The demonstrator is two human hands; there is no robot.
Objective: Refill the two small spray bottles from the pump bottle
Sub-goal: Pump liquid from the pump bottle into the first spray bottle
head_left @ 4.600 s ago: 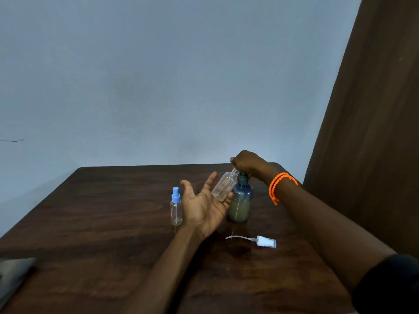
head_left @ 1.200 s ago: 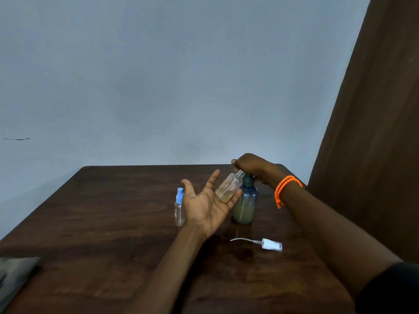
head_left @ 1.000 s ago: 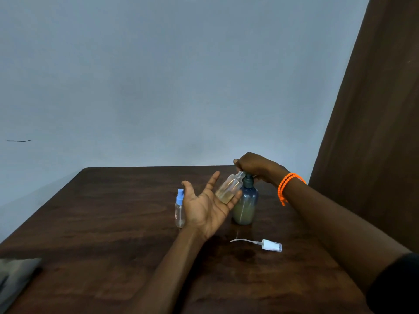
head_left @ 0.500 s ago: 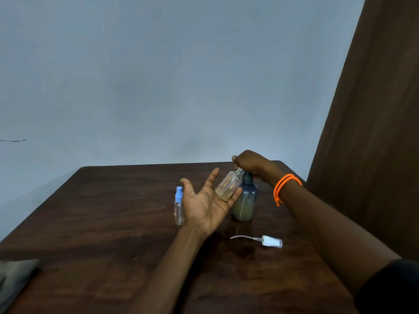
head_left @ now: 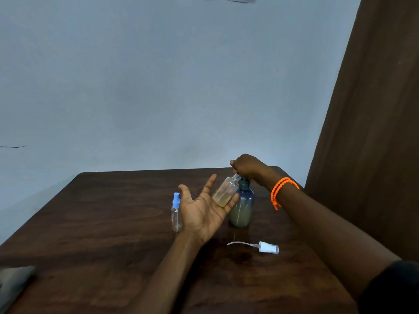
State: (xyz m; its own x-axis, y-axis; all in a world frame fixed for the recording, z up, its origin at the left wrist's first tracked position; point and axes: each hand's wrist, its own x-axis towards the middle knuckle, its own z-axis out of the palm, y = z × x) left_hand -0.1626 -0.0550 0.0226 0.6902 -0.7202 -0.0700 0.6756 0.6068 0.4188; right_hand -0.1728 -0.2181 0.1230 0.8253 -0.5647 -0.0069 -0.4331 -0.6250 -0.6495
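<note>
Here, on the dark wooden table (head_left: 95, 234), I see the pump bottle (head_left: 241, 206) standing upright a little right of centre, its lower part filled with murky yellowish liquid; the right hand (head_left: 247, 167) sits curled over its pump head, gripping it from above, an orange bead bracelet (head_left: 282, 189) round that wrist; the left hand (head_left: 204, 211) lies palm up with fingers spread and straight, carrying the uncapped clear spray bottle (head_left: 225, 191), which leans toward one o'clock so its open neck meets the pump spout; a band of yellowish liquid sits in its lower end; at nine o'clock from the left hand, just beside it, the blue-capped spray bottle (head_left: 176, 211) stands upright; at five o'clock from the pump bottle, apart from it, the white spray cap (head_left: 267, 247) lies on its side, its thin tube pointing to nine o'clock.
</note>
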